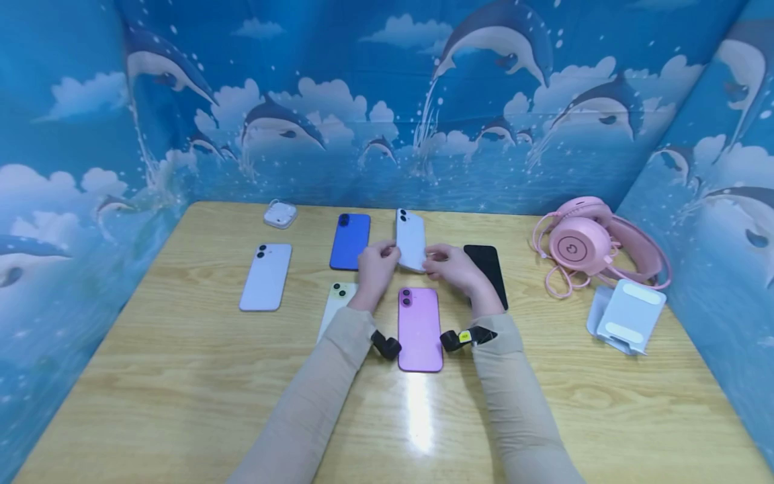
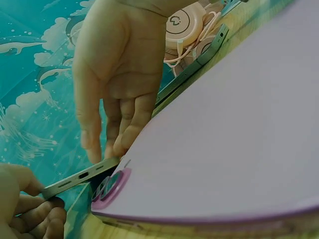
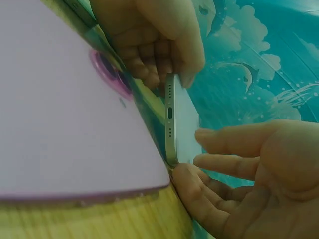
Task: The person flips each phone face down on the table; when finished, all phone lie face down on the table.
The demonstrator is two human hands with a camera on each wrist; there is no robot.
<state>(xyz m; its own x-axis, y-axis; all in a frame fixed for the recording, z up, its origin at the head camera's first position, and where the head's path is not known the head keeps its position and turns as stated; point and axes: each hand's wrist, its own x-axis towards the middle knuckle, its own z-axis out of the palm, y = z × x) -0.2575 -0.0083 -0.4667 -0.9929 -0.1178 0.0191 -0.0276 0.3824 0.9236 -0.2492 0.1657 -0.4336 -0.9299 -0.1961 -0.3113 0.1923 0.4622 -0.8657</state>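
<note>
A pale white-blue phone point(image 1: 411, 236) lies back-up near the far edge of the table, between both hands. In the right wrist view, the phone's point(image 3: 172, 117) port end is tilted up towards me. My left hand point(image 1: 377, 269) pinches its near left corner between thumb and fingers. At the near right corner, my right hand point(image 1: 456, 270) holds the edge with thumb and fingers. Just below the hands lies a pink phone point(image 1: 420, 333), camera end away from me. A pale green phone point(image 1: 336, 306) is partly hidden under my left wrist.
A blue phone point(image 1: 351, 240) lies beside my left hand, a black phone point(image 1: 484, 262) beside the right. Farther left are a lavender phone point(image 1: 266, 277) and white earphones point(image 1: 280, 214). Pink headphones point(image 1: 580, 245) and a light blue stand point(image 1: 631, 314) sit at the right.
</note>
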